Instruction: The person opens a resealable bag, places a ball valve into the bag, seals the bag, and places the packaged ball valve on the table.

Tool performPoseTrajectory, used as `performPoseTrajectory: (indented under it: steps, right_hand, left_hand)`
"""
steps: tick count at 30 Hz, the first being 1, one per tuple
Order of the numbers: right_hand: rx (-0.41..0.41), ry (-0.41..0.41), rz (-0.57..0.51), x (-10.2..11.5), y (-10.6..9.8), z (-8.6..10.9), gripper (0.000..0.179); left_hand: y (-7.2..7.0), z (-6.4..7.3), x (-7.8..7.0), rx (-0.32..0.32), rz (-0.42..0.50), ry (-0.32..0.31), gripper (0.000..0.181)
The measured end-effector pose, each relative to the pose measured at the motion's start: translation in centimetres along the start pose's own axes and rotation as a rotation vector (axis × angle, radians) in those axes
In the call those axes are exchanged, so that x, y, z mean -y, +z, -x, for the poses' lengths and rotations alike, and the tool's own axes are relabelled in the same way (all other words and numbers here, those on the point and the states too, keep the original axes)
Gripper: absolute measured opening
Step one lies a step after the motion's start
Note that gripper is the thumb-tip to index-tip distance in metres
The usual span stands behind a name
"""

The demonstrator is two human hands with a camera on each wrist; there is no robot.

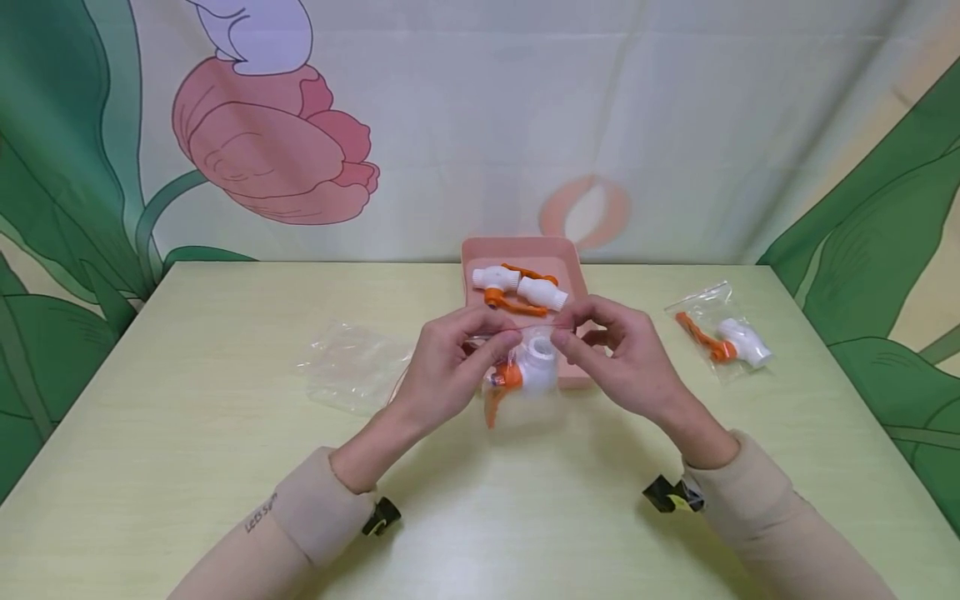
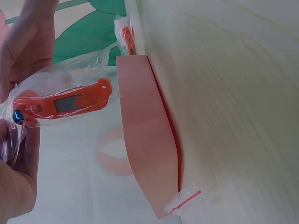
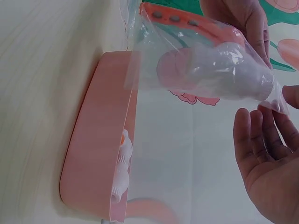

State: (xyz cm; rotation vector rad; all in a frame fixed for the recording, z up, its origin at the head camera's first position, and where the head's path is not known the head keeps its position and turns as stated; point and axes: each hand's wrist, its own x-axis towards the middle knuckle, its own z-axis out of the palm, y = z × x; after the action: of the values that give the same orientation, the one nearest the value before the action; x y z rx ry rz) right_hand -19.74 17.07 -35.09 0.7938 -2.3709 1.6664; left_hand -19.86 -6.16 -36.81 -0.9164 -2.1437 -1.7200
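Observation:
Between both hands hangs a see-through zip bag [image 3: 145, 70] with a white plastic ball valve [image 1: 537, 367] inside. The valve's orange handle [image 2: 79, 100] points downward in the head view. My left hand [image 1: 453, 358] pinches one end of the bag's red zip edge between thumb and fingers. At the other end, my right hand [image 1: 630, 358] pinches the same edge, thumb in front. The bag is held up in front of a pink tray [image 1: 517, 248], overlapping its near side in the head view. Two more white valves [image 1: 542, 292] with orange handles lie in the tray.
To the right on the pale wooden table [image 1: 225, 400] lies another bagged valve [image 1: 742, 342]. A flat see-through bag [image 1: 352, 367] with a red zip line lies left of the tray, partly behind the left hand. A printed curtain [image 1: 450, 125] stands behind the table.

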Motion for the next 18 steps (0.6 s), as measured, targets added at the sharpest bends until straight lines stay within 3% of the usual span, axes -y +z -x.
performPoseTrajectory:
  steps: [12, 18]
  right_hand:
    - [0.068, -0.042, -0.031, -0.3, 0.31, -0.46, 0.014]
    - [0.047, -0.112, 0.005, -0.4, 0.47, -0.61, 0.013]
  left_hand:
    - [0.09, 0.07, -0.24, 0.025, 0.002, -0.022, 0.004]
    - [0.09, 0.06, -0.16, 0.021, 0.001, -0.014, 0.005]
